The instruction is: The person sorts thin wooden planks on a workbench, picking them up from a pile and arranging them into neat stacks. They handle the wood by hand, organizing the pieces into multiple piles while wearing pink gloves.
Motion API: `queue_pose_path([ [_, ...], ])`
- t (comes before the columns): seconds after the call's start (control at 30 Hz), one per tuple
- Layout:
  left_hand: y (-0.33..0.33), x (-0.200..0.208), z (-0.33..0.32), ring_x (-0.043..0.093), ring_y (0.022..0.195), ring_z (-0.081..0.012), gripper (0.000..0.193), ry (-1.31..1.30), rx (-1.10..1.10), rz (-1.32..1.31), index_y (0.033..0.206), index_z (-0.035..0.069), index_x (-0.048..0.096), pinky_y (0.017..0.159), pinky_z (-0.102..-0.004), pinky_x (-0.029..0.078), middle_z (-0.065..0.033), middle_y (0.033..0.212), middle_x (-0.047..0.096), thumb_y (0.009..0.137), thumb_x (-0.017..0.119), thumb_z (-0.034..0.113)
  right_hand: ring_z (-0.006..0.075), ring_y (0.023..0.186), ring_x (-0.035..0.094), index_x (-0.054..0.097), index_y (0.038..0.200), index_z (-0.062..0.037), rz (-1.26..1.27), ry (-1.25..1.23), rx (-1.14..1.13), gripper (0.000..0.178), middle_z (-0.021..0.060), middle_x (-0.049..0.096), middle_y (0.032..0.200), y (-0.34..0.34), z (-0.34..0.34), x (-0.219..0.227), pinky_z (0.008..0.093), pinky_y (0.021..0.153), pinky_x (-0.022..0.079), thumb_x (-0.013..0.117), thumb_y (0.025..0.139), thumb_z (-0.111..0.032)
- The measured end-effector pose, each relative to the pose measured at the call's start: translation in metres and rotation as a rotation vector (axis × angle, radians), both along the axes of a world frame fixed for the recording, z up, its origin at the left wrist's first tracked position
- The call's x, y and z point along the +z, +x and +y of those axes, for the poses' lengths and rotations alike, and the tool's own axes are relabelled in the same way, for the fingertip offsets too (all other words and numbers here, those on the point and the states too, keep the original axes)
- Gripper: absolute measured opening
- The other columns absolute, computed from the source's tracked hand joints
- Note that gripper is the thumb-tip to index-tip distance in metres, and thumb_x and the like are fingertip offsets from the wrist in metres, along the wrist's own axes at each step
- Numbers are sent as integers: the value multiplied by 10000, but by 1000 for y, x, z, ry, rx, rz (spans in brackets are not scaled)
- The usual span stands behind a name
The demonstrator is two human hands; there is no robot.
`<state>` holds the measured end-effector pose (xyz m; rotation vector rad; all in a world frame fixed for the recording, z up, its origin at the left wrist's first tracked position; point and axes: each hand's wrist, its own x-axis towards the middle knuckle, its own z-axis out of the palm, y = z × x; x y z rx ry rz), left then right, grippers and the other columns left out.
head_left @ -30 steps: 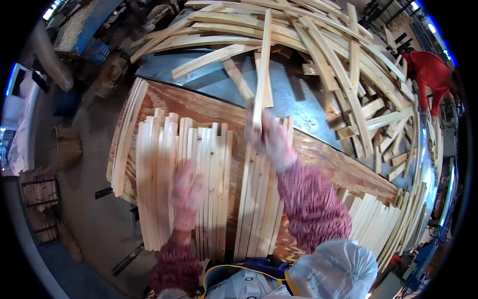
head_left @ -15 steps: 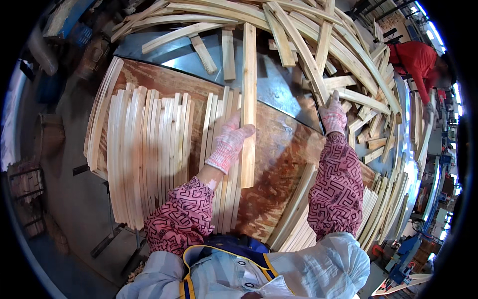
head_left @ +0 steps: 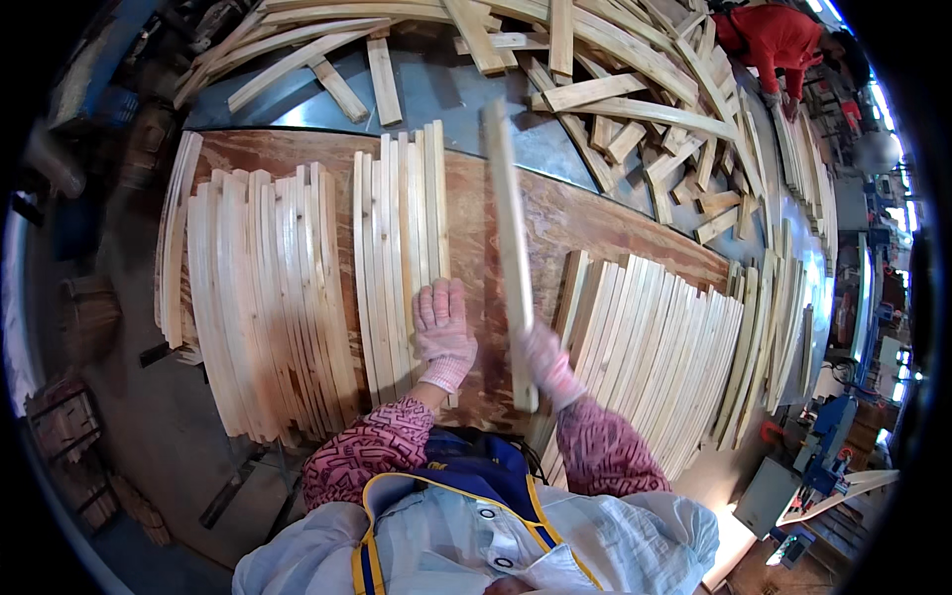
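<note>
The right hand (head_left: 548, 365) grips a long wooden slat (head_left: 510, 253) near its lower end — its long axis runs away from the person, over the plywood board (head_left: 474, 213), just right of the slat row (head_left: 400, 253) where the left hand (head_left: 442, 332) rests, fingers flat and open — holding nothing

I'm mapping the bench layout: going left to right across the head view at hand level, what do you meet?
Big left stack of slats → middle row of slats → left hand → held slat → right hand → right stack of slats.
</note>
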<state>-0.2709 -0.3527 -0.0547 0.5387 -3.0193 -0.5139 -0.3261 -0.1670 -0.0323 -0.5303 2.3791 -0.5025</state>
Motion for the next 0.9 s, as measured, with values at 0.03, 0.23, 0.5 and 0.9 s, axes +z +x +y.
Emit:
queue_pose_path([
  [0.03,5,-5,-8,292,1396,-370,666,-47,-41,4,1466,103,401,1193,-450,196,-159,1475,390,852,569,299,298,990,654,548,1236,-92,-443,-85,-454,435,159,658,1052,15,-24,27,411,817,533,595,887,-346],
  [0.23,9,19,-29,385,1264,-435,611,-34,-221,42,1340,140,543,1114,-588,237,-179,1362,463,814,604,446,315,836,665,664,1090,-6,331,308,603,302,180,670,875,-69,-104,31,387,656,535,562,927,-239],
  [0.5,6,24,-33,407,1271,-408,592,83,-305,174,1331,150,565,1098,-571,290,-156,1386,457,797,666,386,389,1182,550,413,1332,-116,751,320,-257,617,237,524,1320,-379,-239,90,539,860,526,694,808,-280],
  [0.9,-194,35,-117,559,1203,-307,572,1257,-140,273,1411,40,424,1111,-451,398,-215,1325,561,946,613,315,227,930,684,681,1053,-24,-108,-196,-101,423,143,705,985,-234,-128,101,377,781,556,684,889,-413],
])
